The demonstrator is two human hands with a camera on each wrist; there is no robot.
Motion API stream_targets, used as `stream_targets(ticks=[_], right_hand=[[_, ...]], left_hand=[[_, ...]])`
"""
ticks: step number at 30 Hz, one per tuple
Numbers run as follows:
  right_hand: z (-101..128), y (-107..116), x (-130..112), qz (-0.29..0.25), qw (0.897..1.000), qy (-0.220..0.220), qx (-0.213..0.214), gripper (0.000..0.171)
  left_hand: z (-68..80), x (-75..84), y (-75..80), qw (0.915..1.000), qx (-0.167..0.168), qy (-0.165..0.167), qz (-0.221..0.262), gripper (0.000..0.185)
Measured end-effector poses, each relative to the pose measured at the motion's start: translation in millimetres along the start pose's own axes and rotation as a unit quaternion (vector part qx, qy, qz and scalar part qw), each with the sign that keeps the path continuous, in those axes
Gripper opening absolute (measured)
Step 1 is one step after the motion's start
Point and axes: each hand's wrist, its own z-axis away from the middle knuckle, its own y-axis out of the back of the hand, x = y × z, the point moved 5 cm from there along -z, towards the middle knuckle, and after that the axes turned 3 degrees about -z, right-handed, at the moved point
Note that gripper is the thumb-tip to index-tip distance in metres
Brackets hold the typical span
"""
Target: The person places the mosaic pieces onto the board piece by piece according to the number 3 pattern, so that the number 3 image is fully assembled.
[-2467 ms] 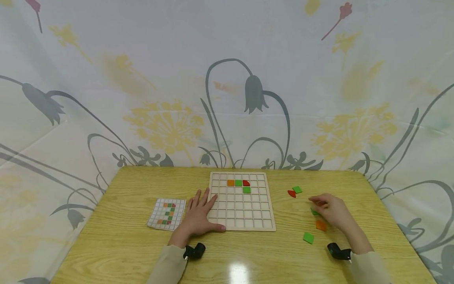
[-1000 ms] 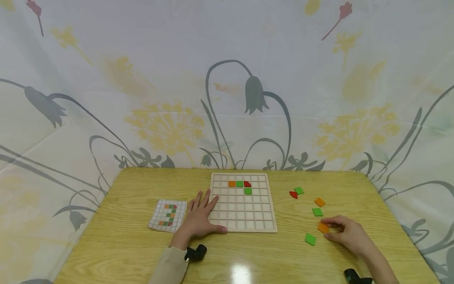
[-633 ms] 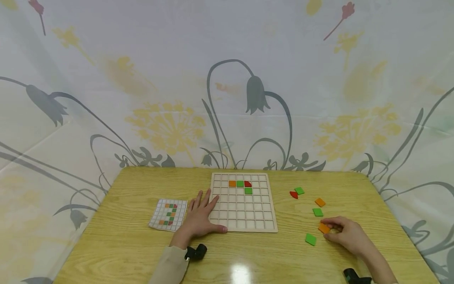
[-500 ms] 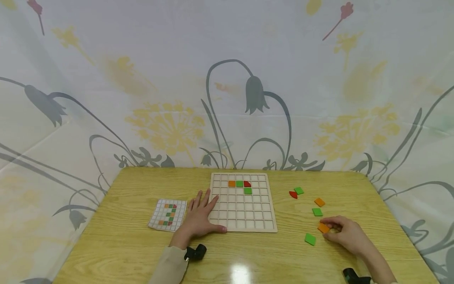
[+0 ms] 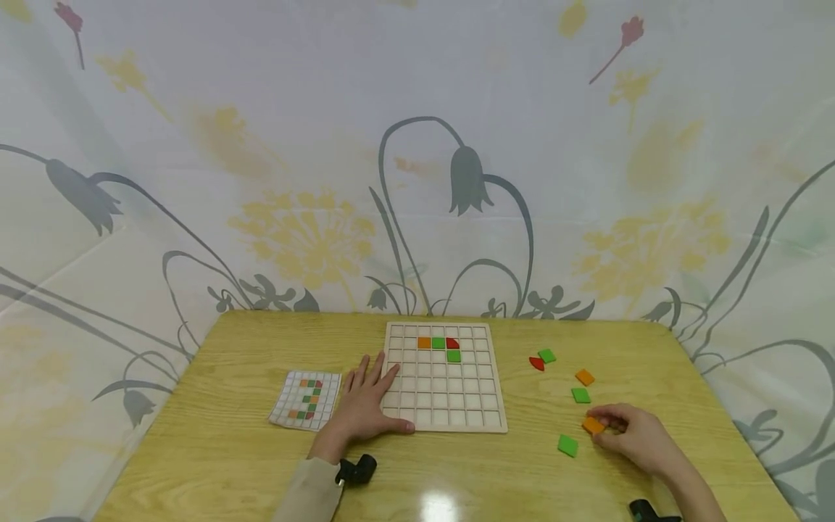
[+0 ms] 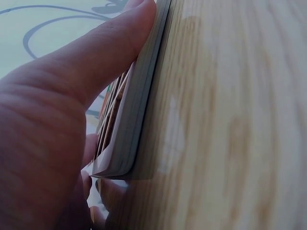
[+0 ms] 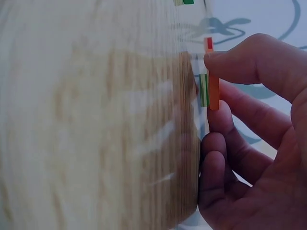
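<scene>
Pinching an orange square tile between thumb and fingertips, the right hand sits at the lower right of the head view, on the wooden table. The right wrist view shows the same tile edge-on, gripped between the thumb above and a finger below, right at the tabletop.

Around that hand lie loose pieces: a green square tile just to its left, another green tile above it, a second orange tile further up, and a red curved piece touching or nearly touching a small green tile toward the middle right.

The left hand lies flat with fingers spread and straight, pressing on the lower left corner of the wooden grid board in the centre of the frame; the left wrist view shows the thumb along the board's edge. In the board's upper rows sit an orange tile, a green tile, a red piece and a green tile below it.

A pattern card with a small coloured grid lies just left of the left hand.
</scene>
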Motion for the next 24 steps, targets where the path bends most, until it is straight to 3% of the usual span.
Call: stream_targets(ticks=[12,24], right_hand=[[-1,6,-11,0.004,1.000,0.023,0.001,0.042],[-14,-3,-26,0.018,0.995,0.095,0.003,0.034]], left_hand=[[-0.3,-1.0,-0.1,1.0000,-0.001,0.001,0.006,0.110],[0.3,-1.5,-0.6,1.0000,0.003,0.003,-0.001,0.110]])
